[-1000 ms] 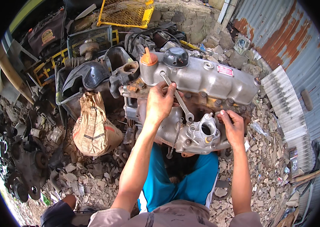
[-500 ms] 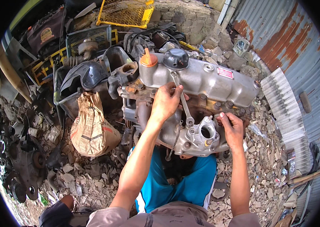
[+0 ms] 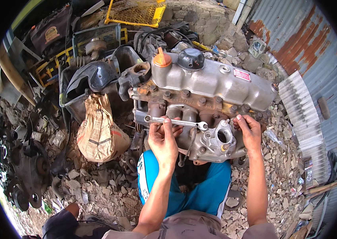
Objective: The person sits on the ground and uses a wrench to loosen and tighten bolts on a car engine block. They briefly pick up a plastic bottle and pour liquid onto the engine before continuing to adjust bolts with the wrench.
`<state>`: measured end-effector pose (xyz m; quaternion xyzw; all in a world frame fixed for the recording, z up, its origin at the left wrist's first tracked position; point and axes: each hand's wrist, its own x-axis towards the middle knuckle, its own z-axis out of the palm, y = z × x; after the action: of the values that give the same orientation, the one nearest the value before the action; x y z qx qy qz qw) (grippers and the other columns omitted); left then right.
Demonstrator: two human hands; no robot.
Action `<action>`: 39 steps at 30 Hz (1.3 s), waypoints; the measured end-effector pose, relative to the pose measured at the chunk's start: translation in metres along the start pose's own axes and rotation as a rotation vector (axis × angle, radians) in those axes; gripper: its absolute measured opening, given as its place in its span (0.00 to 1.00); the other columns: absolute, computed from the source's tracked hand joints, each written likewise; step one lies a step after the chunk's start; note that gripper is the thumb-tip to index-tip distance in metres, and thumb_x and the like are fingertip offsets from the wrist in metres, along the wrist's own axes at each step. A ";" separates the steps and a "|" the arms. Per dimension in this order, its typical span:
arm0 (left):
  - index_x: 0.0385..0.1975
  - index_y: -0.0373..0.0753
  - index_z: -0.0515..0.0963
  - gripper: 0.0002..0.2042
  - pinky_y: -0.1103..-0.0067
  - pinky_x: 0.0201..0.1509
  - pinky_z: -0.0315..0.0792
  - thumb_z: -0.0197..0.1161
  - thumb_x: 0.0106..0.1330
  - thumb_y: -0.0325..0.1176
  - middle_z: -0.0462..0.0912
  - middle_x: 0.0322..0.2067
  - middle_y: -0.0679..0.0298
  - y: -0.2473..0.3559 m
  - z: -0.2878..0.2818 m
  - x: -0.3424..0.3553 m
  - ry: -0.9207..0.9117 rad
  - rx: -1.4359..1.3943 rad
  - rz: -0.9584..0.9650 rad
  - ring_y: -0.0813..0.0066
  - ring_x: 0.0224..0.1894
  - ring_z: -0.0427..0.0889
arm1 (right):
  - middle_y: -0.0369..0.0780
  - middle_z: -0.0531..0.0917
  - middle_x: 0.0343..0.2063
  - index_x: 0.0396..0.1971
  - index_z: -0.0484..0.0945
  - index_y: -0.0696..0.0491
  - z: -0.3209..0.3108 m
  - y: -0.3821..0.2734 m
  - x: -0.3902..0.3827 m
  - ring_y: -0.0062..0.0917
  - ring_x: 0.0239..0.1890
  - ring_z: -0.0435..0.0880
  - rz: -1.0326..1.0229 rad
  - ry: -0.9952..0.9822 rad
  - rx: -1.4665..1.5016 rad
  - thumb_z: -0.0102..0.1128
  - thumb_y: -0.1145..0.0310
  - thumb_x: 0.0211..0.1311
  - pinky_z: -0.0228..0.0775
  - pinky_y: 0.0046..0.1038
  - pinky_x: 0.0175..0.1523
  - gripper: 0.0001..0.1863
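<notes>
My left hand (image 3: 163,145) is closed on a combination wrench (image 3: 180,122), thumb on top of the shaft. The wrench lies level over the manifold ports, its open jaw to the right beside the grey metal intake manifold (image 3: 201,140) with a round hole. My right hand (image 3: 250,133) is at the right of that hole, thumb and fingertips pinched together. Whatever they hold, if anything, is too small to make out. Behind the hands is the engine's silver valve cover (image 3: 216,79), with an orange filler cap (image 3: 162,59) and a black dome (image 3: 190,59).
A brown paper sack (image 3: 104,137) stands at the left on rubble. Beyond it lie black plastic parts (image 3: 92,77) and a yellow crate (image 3: 136,14). Greasy metal parts (image 3: 31,171) line the far left. A rusty corrugated sheet wall (image 3: 312,47) bounds the right side.
My left hand has drawn the wrench back from the valve cover and turned it from steep to level over the manifold. My right hand remains beside the round hole, its fingers still pinched.
</notes>
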<state>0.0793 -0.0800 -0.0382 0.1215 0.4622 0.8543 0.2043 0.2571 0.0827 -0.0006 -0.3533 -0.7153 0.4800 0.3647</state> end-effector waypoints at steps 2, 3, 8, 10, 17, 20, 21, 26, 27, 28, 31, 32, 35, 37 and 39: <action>0.44 0.33 0.68 0.09 0.79 0.37 0.82 0.53 0.72 0.33 0.84 0.35 0.52 0.005 0.003 0.006 -0.011 0.008 0.030 0.72 0.34 0.85 | 0.35 0.82 0.27 0.32 0.81 0.59 0.001 -0.005 0.004 0.14 0.28 0.77 0.077 -0.017 0.109 0.59 0.62 0.67 0.68 0.18 0.37 0.14; 0.45 0.33 0.68 0.10 0.79 0.37 0.82 0.53 0.72 0.32 0.84 0.35 0.53 0.009 0.005 0.014 -0.027 0.008 0.027 0.71 0.34 0.85 | 0.35 0.82 0.27 0.32 0.81 0.59 0.002 -0.009 0.006 0.14 0.28 0.77 0.098 -0.022 0.160 0.59 0.62 0.67 0.69 0.18 0.36 0.14; 0.46 0.32 0.70 0.10 0.79 0.34 0.83 0.53 0.72 0.32 0.83 0.34 0.54 0.023 0.013 0.059 -0.209 0.173 -0.049 0.70 0.33 0.86 | 0.35 0.81 0.28 0.33 0.81 0.59 0.004 0.008 0.011 0.15 0.30 0.78 0.039 -0.061 0.141 0.58 0.62 0.67 0.70 0.19 0.36 0.13; 0.45 0.32 0.72 0.10 0.80 0.32 0.82 0.54 0.71 0.32 0.83 0.33 0.56 0.018 0.014 0.071 -0.336 0.212 -0.067 0.70 0.32 0.86 | 0.35 0.82 0.29 0.34 0.81 0.59 0.003 0.012 0.010 0.16 0.31 0.78 0.062 -0.059 0.189 0.58 0.63 0.67 0.70 0.19 0.37 0.13; 0.44 0.30 0.74 0.12 0.82 0.29 0.81 0.53 0.71 0.34 0.84 0.31 0.57 0.007 0.031 0.084 -0.438 0.346 -0.059 0.73 0.31 0.85 | 0.36 0.83 0.29 0.34 0.81 0.60 0.005 0.008 0.005 0.16 0.31 0.79 0.016 -0.060 0.095 0.58 0.63 0.67 0.71 0.19 0.38 0.13; 0.46 0.29 0.74 0.14 0.81 0.29 0.80 0.53 0.71 0.34 0.85 0.30 0.57 0.005 0.038 0.086 -0.457 0.387 -0.032 0.74 0.31 0.85 | 0.35 0.83 0.29 0.34 0.81 0.60 0.006 0.004 0.004 0.15 0.31 0.79 0.025 -0.061 0.076 0.59 0.63 0.66 0.71 0.19 0.38 0.13; 0.47 0.28 0.74 0.14 0.81 0.29 0.80 0.53 0.71 0.34 0.85 0.30 0.58 0.004 0.040 0.087 -0.465 0.418 -0.022 0.75 0.31 0.85 | 0.35 0.82 0.28 0.33 0.81 0.60 0.006 0.004 0.005 0.15 0.31 0.79 0.015 -0.063 0.075 0.59 0.63 0.66 0.71 0.19 0.38 0.13; 0.47 0.27 0.73 0.15 0.82 0.28 0.80 0.53 0.71 0.35 0.85 0.29 0.58 0.004 0.051 0.086 -0.494 0.492 -0.044 0.76 0.30 0.84 | 0.35 0.82 0.28 0.33 0.82 0.59 0.005 0.007 0.006 0.15 0.31 0.79 0.001 -0.066 0.064 0.59 0.62 0.67 0.71 0.19 0.38 0.14; 0.47 0.27 0.74 0.15 0.82 0.28 0.79 0.53 0.71 0.35 0.85 0.28 0.58 0.004 0.052 0.086 -0.487 0.499 -0.059 0.76 0.30 0.84 | 0.35 0.82 0.28 0.33 0.81 0.59 0.005 0.007 0.006 0.15 0.31 0.79 -0.001 -0.067 0.062 0.59 0.62 0.67 0.71 0.19 0.38 0.14; 0.47 0.27 0.74 0.15 0.82 0.28 0.79 0.53 0.71 0.35 0.85 0.28 0.59 0.004 0.052 0.086 -0.479 0.506 -0.074 0.77 0.30 0.84 | 0.35 0.82 0.28 0.33 0.81 0.59 0.006 0.006 0.006 0.15 0.31 0.79 -0.002 -0.068 0.060 0.58 0.62 0.67 0.71 0.19 0.38 0.14; 0.45 0.27 0.74 0.15 0.82 0.27 0.79 0.54 0.71 0.35 0.85 0.29 0.58 0.009 0.044 0.080 -0.417 0.505 -0.092 0.76 0.29 0.84 | 0.35 0.82 0.28 0.33 0.81 0.60 0.005 0.006 0.006 0.15 0.32 0.79 0.007 -0.062 0.071 0.58 0.62 0.67 0.71 0.19 0.38 0.14; 0.43 0.28 0.73 0.13 0.82 0.27 0.79 0.54 0.71 0.35 0.85 0.30 0.57 -0.002 0.031 0.081 -0.367 0.422 -0.060 0.74 0.30 0.85 | 0.35 0.82 0.29 0.33 0.81 0.60 0.007 0.006 0.006 0.15 0.32 0.79 0.010 -0.067 0.085 0.58 0.63 0.67 0.71 0.19 0.38 0.14; 0.44 0.30 0.68 0.11 0.80 0.33 0.82 0.53 0.72 0.33 0.84 0.31 0.52 0.001 0.004 0.050 -0.197 0.232 -0.109 0.69 0.32 0.86 | 0.36 0.83 0.29 0.33 0.81 0.60 0.004 0.007 0.004 0.16 0.32 0.79 0.014 -0.041 0.102 0.59 0.63 0.67 0.72 0.20 0.38 0.13; 0.46 0.32 0.67 0.10 0.77 0.38 0.82 0.53 0.72 0.32 0.82 0.38 0.51 -0.003 -0.007 0.011 -0.035 0.011 0.042 0.68 0.35 0.85 | 0.36 0.83 0.29 0.33 0.81 0.60 0.004 0.008 0.006 0.16 0.32 0.79 0.008 -0.050 0.097 0.59 0.64 0.66 0.72 0.20 0.38 0.13; 0.47 0.33 0.66 0.09 0.78 0.40 0.82 0.51 0.73 0.30 0.81 0.40 0.54 -0.008 -0.013 -0.009 0.045 -0.004 0.111 0.69 0.35 0.85 | 0.36 0.83 0.29 0.35 0.81 0.60 0.004 0.003 0.007 0.15 0.32 0.79 0.039 -0.071 0.110 0.59 0.64 0.66 0.72 0.20 0.38 0.13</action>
<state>0.0844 -0.0900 -0.0525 0.1272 0.4576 0.8677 0.1464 0.2507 0.0874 -0.0033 -0.3291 -0.6935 0.5378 0.3486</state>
